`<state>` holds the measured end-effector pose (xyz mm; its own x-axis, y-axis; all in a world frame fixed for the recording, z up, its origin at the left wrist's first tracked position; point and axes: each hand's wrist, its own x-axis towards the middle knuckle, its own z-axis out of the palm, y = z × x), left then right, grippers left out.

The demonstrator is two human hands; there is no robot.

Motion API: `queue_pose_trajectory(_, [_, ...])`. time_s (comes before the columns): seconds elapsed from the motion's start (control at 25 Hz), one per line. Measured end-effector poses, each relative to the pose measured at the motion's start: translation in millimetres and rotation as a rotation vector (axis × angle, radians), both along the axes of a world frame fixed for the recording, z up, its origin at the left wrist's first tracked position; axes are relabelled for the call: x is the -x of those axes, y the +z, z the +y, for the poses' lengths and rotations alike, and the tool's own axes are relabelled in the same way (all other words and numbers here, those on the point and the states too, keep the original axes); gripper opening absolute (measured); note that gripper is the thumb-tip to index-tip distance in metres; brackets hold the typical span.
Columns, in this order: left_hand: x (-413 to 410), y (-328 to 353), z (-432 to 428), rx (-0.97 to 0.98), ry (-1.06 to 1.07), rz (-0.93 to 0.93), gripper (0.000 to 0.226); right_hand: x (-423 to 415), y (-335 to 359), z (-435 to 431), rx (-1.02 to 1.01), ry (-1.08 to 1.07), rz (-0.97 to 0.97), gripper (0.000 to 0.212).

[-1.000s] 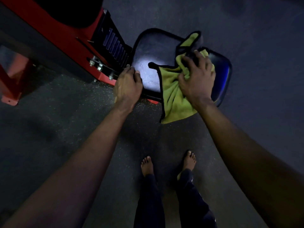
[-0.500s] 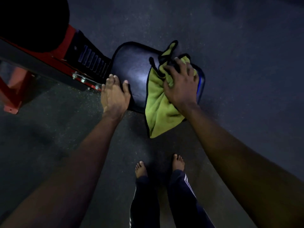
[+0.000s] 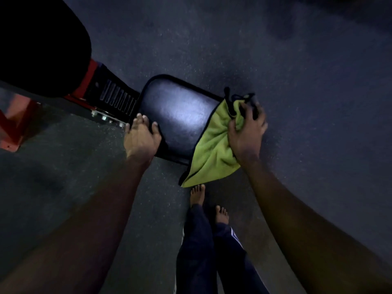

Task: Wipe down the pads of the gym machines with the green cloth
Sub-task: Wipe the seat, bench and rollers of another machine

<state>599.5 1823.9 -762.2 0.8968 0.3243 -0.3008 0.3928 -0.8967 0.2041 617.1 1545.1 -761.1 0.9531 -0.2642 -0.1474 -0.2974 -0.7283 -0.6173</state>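
Note:
A shiny black seat pad (image 3: 178,117) juts out from a red machine frame. The green cloth (image 3: 212,149) with dark edging drapes over the pad's right end and hangs below it. My right hand (image 3: 247,132) grips the bunched top of the cloth at that right edge, fingers curled round it. My left hand (image 3: 142,136) rests on the pad's near left corner, with the fingers over the rim and the thumb on top.
The red frame (image 3: 19,122) with a black adjustment bracket (image 3: 118,96) runs to the left, under a large black pad (image 3: 38,45) at top left. My bare feet (image 3: 198,195) stand on dark rubber flooring just below the cloth.
My right hand has dragged the cloth rightwards across the pad to its right end, uncovering most of the surface. The left hand stays on the pad's left corner.

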Motion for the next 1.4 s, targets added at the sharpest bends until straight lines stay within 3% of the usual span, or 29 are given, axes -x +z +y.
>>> queue_pose_trajectory(0.2, [-9.0,18.5,-1.9,0.064,0.015,0.132,0.056,-4.3,19.8,-16.2,-0.026,0.031,0.236,0.06])
queue_pose_trajectory(0.4, [-48.1,84.2,-22.5,0.312,0.048,0.257,0.054,-36.0,94.4,-39.9,-0.095,0.008,0.427,0.053])
queue_pose_trajectory(0.56, [-105.3,197.9,-70.7,0.513,-0.114,0.089,0.052,-85.8,195.3,-71.2,-0.142,-0.033,0.304,0.057])
queue_pose_trajectory(0.96, [-247.6,435.0,-203.2,0.629,-0.491,-0.229,0.052,-186.4,417.9,-188.5,-0.173,-0.078,-0.06,0.053])
queue_pose_trajectory(1.4, [-358.9,536.3,-354.4,0.575,-0.547,-0.4,0.054,-315.4,526.2,-355.6,-0.085,-0.095,-0.238,0.06])
